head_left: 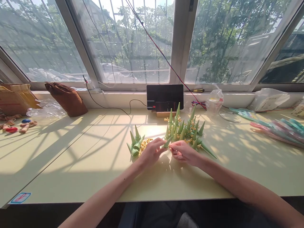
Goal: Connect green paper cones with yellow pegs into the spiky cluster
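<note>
My left hand (151, 152) pinches a green plastic cone (167, 142), which lies tilted with its tip up and to the right. Close beside it, my right hand (182, 152) has its fingers pressed together at the cone's base; a small piece may be in them, but it is too hidden to name. Left of my left hand, a few loose green cones (137, 134) stand and lie by a pile of small yellow pieces (145, 144). Just beyond my hands is a cluster of green cones (178, 115) with yellow pieces on and among them.
A tablet (165, 93) leans at the window with a phone before it. On the left are a brown drawstring bag (67, 99), a cardboard box (16, 98) and wooden toys. Plastic bags (277, 129) lie right. A cup in a bag (214, 103) stands by the sill.
</note>
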`<state>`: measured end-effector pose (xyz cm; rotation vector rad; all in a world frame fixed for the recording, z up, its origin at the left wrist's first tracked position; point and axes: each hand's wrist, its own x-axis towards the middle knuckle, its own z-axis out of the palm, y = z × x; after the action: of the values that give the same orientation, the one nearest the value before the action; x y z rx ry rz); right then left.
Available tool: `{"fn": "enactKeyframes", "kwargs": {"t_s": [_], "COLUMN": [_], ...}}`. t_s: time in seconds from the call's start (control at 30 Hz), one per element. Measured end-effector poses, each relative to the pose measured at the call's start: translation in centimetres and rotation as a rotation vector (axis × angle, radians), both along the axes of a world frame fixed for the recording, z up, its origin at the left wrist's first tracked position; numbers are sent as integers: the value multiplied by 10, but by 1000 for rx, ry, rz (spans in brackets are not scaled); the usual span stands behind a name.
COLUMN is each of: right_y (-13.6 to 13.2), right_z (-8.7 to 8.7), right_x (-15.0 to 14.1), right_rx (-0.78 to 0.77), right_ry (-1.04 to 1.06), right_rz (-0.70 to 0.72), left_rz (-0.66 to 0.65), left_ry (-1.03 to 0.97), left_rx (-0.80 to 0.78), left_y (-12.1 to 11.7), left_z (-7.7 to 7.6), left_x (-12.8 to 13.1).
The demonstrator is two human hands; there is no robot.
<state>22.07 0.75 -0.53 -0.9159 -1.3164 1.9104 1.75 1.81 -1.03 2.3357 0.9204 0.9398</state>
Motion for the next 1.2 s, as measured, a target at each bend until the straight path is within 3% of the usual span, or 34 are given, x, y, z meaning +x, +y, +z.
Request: {"fn": "enactKeyframes", "kwargs": {"t_s": [0.3, 0.8, 1.03, 1.13, 1.2], "right_y": [3, 0, 0, -2, -3], "right_z": [-1, -2, -7, -5, -4], "right_x": [1, 0, -1, -1, 0], "right_rx": [-67, 62, 266, 475, 692], "right_ry": [44, 4, -129, -282, -411], "right_rz": [-24, -13, -52, -87, -134], "left_rz": [80, 82, 7, 1, -15], "left_ry": [-33, -188, -222, -227, -251], "left_rx": [-71, -289, -460, -554, -617], "left_y": [-3, -3, -7, -8, -9], "left_z": [6, 9, 18, 21, 22], "left_x": [4, 4, 3, 2, 2]}}
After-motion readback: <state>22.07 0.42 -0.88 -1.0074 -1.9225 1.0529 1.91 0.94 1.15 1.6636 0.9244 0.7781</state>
